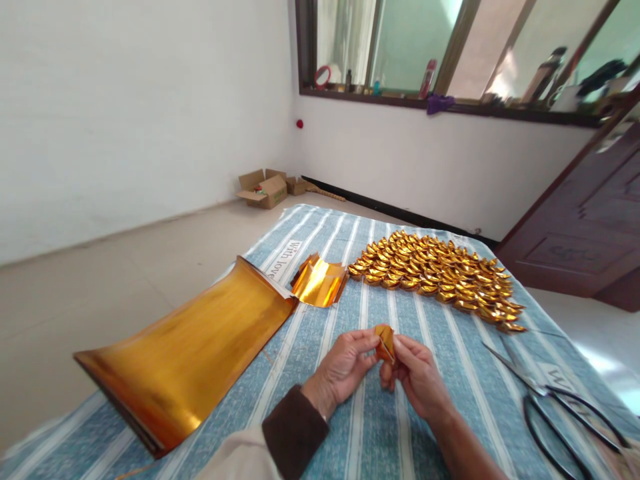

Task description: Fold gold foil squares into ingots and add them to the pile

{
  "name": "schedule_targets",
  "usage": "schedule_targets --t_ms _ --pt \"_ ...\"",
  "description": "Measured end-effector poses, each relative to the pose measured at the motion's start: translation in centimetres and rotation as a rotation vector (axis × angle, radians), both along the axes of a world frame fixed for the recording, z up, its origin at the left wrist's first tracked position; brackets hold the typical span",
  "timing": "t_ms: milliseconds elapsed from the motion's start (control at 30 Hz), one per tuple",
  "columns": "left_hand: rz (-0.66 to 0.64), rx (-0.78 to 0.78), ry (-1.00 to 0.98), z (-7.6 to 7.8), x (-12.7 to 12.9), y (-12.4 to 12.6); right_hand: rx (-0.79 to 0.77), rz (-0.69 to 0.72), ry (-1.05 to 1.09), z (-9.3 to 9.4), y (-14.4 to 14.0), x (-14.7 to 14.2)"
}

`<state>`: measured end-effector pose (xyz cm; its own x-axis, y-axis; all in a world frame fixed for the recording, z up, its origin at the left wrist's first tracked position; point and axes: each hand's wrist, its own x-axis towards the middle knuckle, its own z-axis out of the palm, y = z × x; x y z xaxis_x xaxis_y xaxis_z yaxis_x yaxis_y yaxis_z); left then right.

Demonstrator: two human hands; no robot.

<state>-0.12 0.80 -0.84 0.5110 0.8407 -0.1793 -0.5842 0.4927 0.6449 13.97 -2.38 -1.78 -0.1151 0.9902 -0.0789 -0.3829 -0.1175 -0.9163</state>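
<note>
Between my two hands is a small folded piece of gold foil paper [385, 343], held up above the striped cloth. My left hand [345, 365] pinches its left edge with thumb and fingers. On the other side, my right hand [417, 373] grips the right edge, fingers curled beneath. A small stack of cut gold foil sheets [320, 281] lies beyond my left hand. Farther right, many folded gold foil ingots [430, 270] sit in packed rows. A large stack of long gold foil sheets [200, 340] spreads out at the left.
Black-handled scissors [537, 387] lie partly open at the right on the blue striped cloth [320, 427]. An open cardboard box [265, 191] stands on the floor by the wall. A dark red door [575, 213] is at the right, and a window sill [390, 101] holds bottles.
</note>
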Motion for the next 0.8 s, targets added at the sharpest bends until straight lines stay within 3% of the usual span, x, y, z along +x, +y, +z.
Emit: schedule_targets --t_ms 467,800 --pt "-0.013 0.043 0.078 0.2 0.1 -0.2 -0.159 0.177 0.119 -0.5 0.2 0.3" --pt "-0.096 0.029 -0.025 0.5 0.2 -0.5 -0.150 0.148 0.313 -1.1 0.4 -0.1"
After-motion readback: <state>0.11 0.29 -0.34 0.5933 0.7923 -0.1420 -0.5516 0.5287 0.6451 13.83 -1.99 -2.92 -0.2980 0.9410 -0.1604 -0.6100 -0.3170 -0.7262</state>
